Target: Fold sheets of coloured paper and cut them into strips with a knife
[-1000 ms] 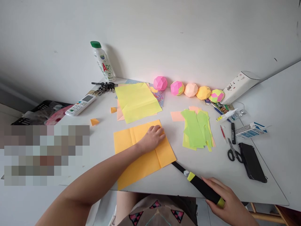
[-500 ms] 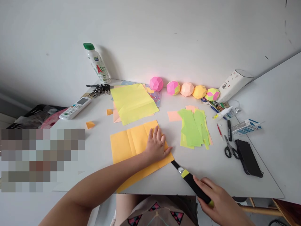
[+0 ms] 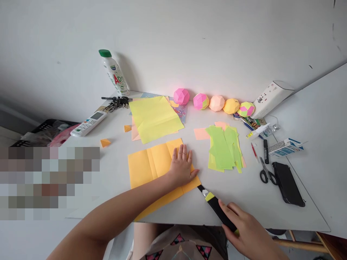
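Observation:
An orange sheet of paper with several fold creases lies near the table's front edge. My left hand rests flat on its right part, fingers spread and pointing away from me. Wrapped round the black and yellow handle of a utility knife is my right hand. The knife's dark blade meets the sheet's lower right corner, and its tip is hidden under the paper. Beyond the orange sheet lies a yellow-green creased sheet over a peach one.
Green paper scraps lie right of the sheet. Several faceted paper balls line the wall. Scissors, a black phone and a marker sit at right. A remote, keys and a bottle stand at left.
My right hand and the knife have moved slightly left and up, so the blade reaches further under the corner of the orange sheet. The left hand stays in place on the paper.

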`<action>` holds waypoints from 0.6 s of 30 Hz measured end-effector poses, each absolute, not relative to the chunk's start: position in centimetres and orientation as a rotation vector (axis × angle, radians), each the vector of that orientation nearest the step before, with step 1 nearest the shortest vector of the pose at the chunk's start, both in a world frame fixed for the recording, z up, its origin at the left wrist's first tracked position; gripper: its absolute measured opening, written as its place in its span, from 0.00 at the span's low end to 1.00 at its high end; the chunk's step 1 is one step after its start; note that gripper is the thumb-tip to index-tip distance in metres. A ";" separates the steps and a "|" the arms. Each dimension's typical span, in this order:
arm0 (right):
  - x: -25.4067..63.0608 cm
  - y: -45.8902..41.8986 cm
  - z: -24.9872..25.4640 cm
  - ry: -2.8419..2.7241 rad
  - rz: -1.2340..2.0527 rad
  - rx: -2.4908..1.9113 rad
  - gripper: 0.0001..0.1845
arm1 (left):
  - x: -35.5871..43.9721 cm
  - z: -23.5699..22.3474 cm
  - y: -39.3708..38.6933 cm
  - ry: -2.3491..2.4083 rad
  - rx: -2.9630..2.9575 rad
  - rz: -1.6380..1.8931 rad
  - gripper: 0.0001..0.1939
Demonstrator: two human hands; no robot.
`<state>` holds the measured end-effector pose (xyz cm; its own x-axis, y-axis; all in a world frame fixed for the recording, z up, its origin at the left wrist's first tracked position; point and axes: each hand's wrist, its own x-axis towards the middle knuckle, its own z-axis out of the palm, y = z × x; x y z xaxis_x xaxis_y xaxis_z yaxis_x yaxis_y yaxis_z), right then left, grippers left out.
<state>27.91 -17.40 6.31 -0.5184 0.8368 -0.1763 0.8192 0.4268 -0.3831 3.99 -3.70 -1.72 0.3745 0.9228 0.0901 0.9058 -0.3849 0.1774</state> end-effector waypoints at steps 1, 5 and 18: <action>27.9 -17.4 6.2 -2.632 0.644 -1.518 0.31 | 4.0 -1.6 -3.9 1.688 2.531 0.273 0.41; 27.7 -17.4 6.2 -2.670 0.581 -1.518 0.30 | 3.9 -1.3 -4.2 1.695 2.558 0.303 0.41; 29.2 -18.0 6.1 -2.638 0.626 -1.610 0.31 | 3.9 -0.8 -4.2 1.714 2.568 0.180 0.42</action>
<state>29.22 -18.02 6.11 -0.4785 0.8520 -0.2126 0.8567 0.3998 -0.3261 3.93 -4.23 -0.82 0.3790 0.9228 0.0695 0.9171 -0.3846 0.1054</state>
